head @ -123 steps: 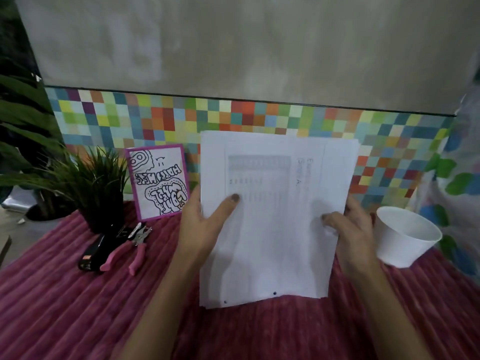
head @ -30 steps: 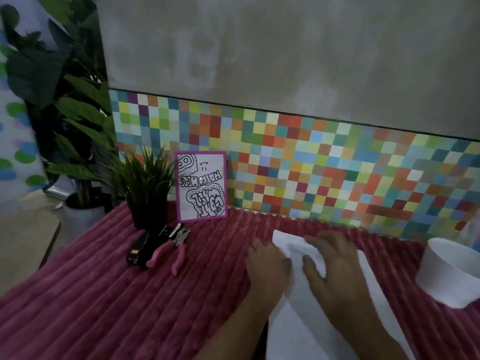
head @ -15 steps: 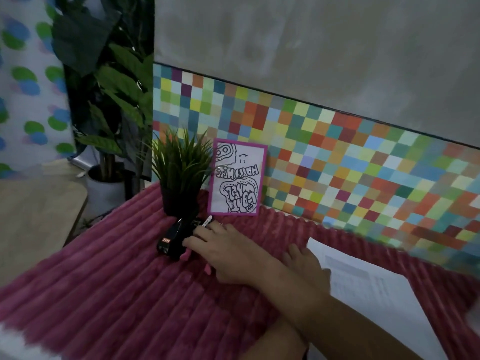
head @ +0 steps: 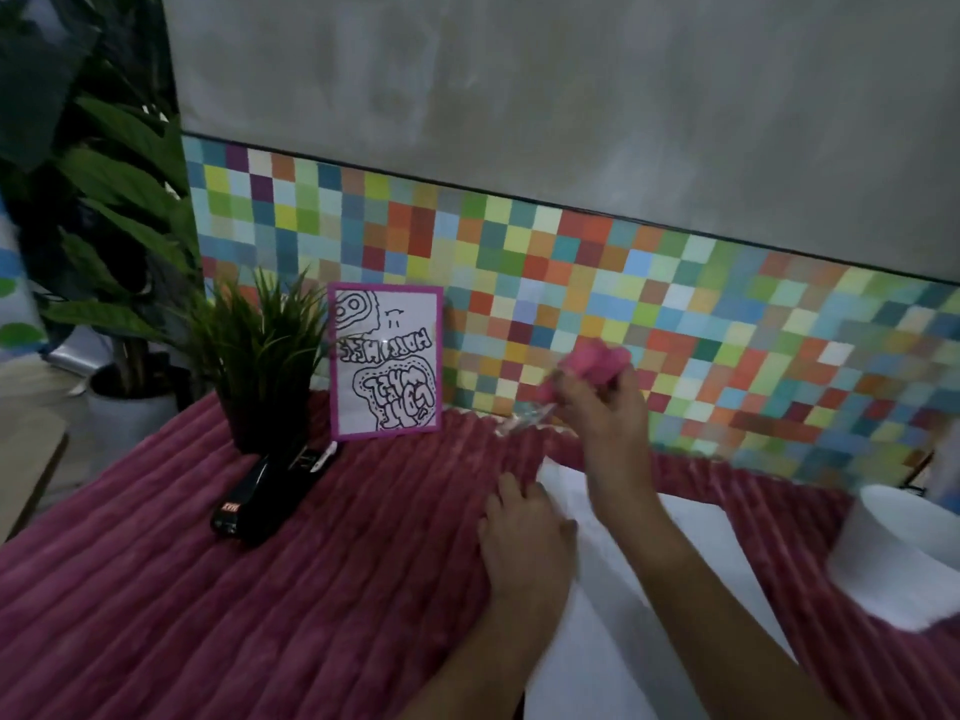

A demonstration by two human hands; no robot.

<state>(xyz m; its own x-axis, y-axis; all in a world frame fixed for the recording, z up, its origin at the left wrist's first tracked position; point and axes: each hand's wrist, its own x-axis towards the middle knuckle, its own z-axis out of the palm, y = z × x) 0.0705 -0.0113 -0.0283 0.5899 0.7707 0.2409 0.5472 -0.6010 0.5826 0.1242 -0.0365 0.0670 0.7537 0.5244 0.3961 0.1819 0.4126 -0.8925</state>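
Note:
A stack of white paper [head: 623, 646] lies flat on the ribbed pink cloth [head: 208, 615]. My left hand [head: 524, 537] rests with relaxed fingers on the paper's left edge. My right hand [head: 610, 413] is raised above the paper's far end and grips a pink-handled plier-like tool [head: 597, 363], blurred by motion, whose metal tip points down and left. A black stapler [head: 260, 498] lies on the cloth to the left.
A small potted grass plant [head: 260, 345] and a pink-framed drawn card [head: 387, 363] stand at the back left against the coloured tile wall. A white paper cup [head: 904, 558] stands at the right. A large leafy plant [head: 104, 200] stands beyond the table's left edge.
The paper was laid down on the cloth. My right hand reached left to the tools beside the stapler, picked up the pink-handled tool and lifted it back over the paper.

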